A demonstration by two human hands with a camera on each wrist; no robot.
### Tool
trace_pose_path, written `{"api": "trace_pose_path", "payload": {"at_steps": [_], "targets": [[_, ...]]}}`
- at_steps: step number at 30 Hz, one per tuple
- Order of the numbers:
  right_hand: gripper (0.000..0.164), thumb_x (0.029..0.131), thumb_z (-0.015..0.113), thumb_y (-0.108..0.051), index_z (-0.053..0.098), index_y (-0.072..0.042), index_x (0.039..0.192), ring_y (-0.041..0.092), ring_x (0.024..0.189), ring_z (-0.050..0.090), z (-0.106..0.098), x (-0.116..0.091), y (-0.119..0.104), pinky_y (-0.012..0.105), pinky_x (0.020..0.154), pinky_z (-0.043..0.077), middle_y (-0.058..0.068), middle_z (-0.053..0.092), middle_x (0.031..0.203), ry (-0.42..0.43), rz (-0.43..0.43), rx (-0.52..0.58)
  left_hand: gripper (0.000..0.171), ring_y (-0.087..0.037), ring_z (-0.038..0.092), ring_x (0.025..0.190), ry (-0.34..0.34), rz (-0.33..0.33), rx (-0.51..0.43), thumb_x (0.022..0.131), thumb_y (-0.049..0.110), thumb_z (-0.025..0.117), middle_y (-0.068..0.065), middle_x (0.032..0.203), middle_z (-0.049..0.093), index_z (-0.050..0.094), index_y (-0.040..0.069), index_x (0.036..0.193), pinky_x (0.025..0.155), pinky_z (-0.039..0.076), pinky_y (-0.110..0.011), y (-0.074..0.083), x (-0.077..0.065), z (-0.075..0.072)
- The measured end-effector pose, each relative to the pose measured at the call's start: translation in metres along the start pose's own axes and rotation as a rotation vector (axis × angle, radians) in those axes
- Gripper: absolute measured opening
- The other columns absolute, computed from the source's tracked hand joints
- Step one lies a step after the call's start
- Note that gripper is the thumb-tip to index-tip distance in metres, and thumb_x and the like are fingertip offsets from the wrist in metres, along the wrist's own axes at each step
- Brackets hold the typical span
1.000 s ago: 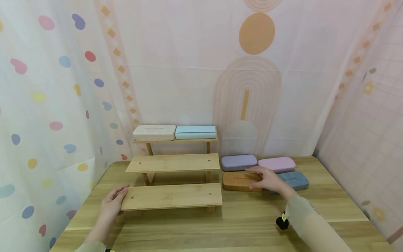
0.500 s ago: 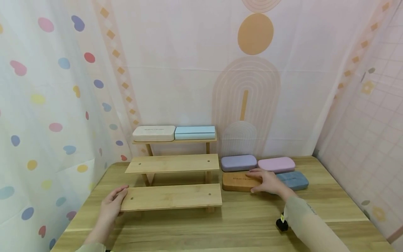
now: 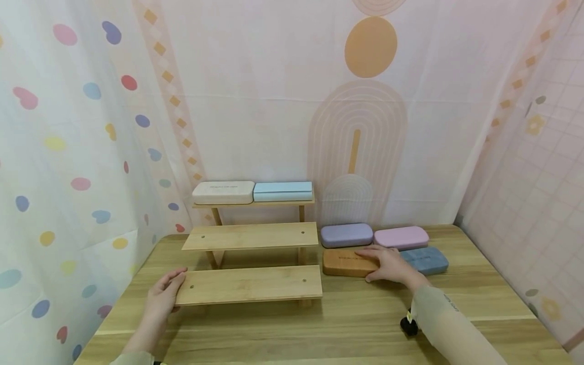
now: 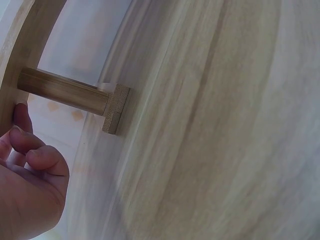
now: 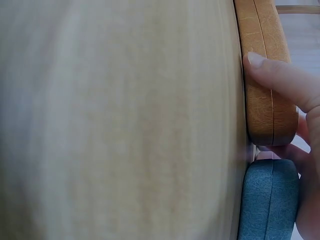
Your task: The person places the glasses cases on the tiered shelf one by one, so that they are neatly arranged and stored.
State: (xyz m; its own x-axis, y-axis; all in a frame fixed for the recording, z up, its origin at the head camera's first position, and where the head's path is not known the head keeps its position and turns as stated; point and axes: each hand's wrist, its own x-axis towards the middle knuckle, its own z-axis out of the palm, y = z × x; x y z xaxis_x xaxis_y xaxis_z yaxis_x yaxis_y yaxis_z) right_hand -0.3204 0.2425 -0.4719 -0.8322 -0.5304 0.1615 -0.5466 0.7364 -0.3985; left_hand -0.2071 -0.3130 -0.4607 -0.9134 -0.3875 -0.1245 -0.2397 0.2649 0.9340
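My right hand [image 3: 391, 266] grips the right end of an orange-brown glasses case [image 3: 348, 263] lying on the wooden table. In the right wrist view its thumb [image 5: 280, 82] presses the front side, while the other fingers go behind the case, partly hidden. A blue glasses case [image 5: 268, 200] sits beside it, under that hand. At the left, my left hand [image 3: 160, 298] holds the end of the lowest board [image 3: 251, 285] of a three-step bamboo stand. The left wrist view shows its curled fingers at the board's edge, near a round leg [image 4: 62, 90].
Behind the brown case lie a lilac case [image 3: 347, 235] and a pink case [image 3: 401, 238]. A cream case [image 3: 223, 192] and a light blue case [image 3: 283, 192] stand on the top step. The middle step [image 3: 251, 236] is bare wood. Patterned curtains [image 3: 255, 111] close in the table.
My right hand has lowered slightly onto the brown case, its thumb and fingers now against it. The left hand stays at the stand's lowest board.
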Motion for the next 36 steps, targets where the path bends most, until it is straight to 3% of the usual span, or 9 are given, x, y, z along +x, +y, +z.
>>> {"api": "trace_pose_path", "payload": {"at_steps": [10,17,21,26,33,36], "targets": [[0.074,0.071,0.087,-0.03,0.057,-0.02,0.138,0.038,0.122,0.049,0.0011,-0.0005,-0.0017,0.057,0.09,0.033,0.017,0.052,0.136,0.013,-0.018,-0.015,0.053,-0.013,0.054,0.08,-0.011,0.0,-0.008,0.094,0.054,0.056,0.019,0.101,0.056,0.055,0.018,0.133,0.064,0.046,-0.029,-0.0012,0.0005,-0.0012],[0.074,0.071,0.087,-0.028,0.057,-0.017,0.138,0.039,0.12,0.051,0.0028,-0.0011,0.0015,0.06,0.096,0.037,0.018,0.053,0.135,0.024,-0.055,-0.018,0.055,-0.013,0.054,0.077,-0.006,0.005,-0.016,0.095,0.052,0.055,0.019,0.098,0.057,0.053,0.015,0.136,0.062,0.045,-0.03,0.0005,-0.0007,-0.0004],[0.074,0.071,0.088,-0.026,0.058,-0.015,0.137,0.04,0.117,0.053,0.0017,-0.0018,0.0018,0.056,0.094,0.043,0.019,0.054,0.132,0.042,-0.081,-0.015,0.043,-0.012,0.053,0.072,0.006,0.006,-0.033,0.095,0.05,0.057,0.022,0.091,0.057,0.06,0.023,0.128,0.061,0.045,-0.029,0.0013,-0.0018,-0.0001],[0.073,0.071,0.087,-0.026,0.057,-0.015,0.137,0.041,0.12,0.05,0.0,-0.003,-0.0002,0.057,0.095,0.041,0.019,0.053,0.134,0.046,-0.054,-0.008,0.043,-0.011,0.054,0.07,0.021,0.009,-0.044,0.095,0.049,0.058,0.024,0.088,0.057,0.061,0.021,0.128,0.059,0.045,-0.029,0.0013,-0.0013,0.0007],[0.072,0.072,0.087,-0.026,0.057,-0.017,0.137,0.04,0.117,0.052,-0.0041,-0.0035,-0.0032,0.056,0.094,0.043,0.016,0.053,0.133,0.037,-0.041,-0.019,0.034,-0.01,0.053,0.068,0.021,0.003,-0.052,0.094,0.05,0.058,0.025,0.087,0.057,0.064,0.03,0.121,0.059,0.045,-0.028,-0.0003,0.0006,0.0003],[0.072,0.072,0.087,-0.026,0.057,-0.017,0.137,0.04,0.115,0.053,-0.0071,-0.0042,-0.0046,0.057,0.092,0.044,0.017,0.053,0.133,0.034,-0.051,-0.016,0.042,-0.011,0.053,0.067,0.011,-0.001,-0.051,0.094,0.05,0.058,0.023,0.088,0.058,0.061,0.025,0.127,0.058,0.045,-0.027,-0.0007,0.0008,0.0002]]}}
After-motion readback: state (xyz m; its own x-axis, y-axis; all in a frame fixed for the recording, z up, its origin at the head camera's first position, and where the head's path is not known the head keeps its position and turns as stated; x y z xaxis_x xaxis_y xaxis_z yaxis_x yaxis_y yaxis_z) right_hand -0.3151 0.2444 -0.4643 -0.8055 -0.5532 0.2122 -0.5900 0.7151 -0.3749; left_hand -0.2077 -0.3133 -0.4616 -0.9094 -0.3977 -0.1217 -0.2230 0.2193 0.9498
